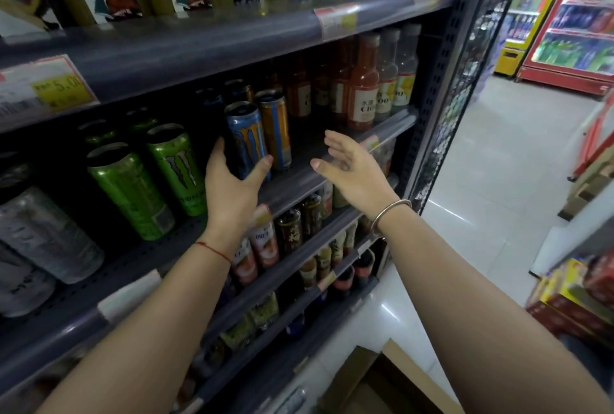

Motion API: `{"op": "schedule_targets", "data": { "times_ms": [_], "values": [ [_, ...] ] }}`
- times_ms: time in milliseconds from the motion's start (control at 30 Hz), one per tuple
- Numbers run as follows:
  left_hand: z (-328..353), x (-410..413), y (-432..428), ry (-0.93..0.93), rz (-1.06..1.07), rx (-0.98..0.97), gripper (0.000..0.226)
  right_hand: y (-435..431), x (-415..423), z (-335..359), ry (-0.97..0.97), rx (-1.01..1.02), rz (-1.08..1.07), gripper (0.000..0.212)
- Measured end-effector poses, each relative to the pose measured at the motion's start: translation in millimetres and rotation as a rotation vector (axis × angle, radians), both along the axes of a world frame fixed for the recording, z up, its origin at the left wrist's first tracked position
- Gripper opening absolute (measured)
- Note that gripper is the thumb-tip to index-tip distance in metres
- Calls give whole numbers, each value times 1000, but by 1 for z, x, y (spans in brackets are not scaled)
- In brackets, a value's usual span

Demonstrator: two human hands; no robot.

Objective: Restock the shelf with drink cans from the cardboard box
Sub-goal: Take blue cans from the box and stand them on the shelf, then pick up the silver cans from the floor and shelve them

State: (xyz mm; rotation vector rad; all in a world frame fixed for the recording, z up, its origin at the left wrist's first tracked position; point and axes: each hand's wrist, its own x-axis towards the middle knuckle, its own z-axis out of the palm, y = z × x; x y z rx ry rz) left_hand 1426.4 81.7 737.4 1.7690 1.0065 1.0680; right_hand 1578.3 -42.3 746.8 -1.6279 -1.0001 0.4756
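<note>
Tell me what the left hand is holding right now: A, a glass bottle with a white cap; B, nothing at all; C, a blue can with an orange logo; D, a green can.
C: the left hand wraps around the lower part of the blue can, which carries an orange claw logo, at the shelf beside an orange can; the right hand is open and empty.
</note>
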Motion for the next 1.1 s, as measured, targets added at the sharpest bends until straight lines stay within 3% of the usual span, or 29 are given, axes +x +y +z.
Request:
{"op": "schedule_targets", "data": {
  "times_ms": [200, 367, 567, 867, 1100],
  "values": [
    [-28, -38, -59, 13, -101, 17, 86, -77, -36, -40, 27, -107, -54, 46],
    [-83, -77, -100, 186, -187, 70, 76, -124, -73, -104, 92, -230, -22, 35],
    [-159, -121, -134, 294, -288, -68, 68, -154, -118, -173, 194, -348, -37, 34],
    [-229, -188, -139, 558, -451, -12, 43, -172, -175, -240, 290, -481, -66, 29],
    [-301, -245, -119, 684, -598, -35, 38, -174, -230, -312, 333, -548, -96, 19]
  ]
}}
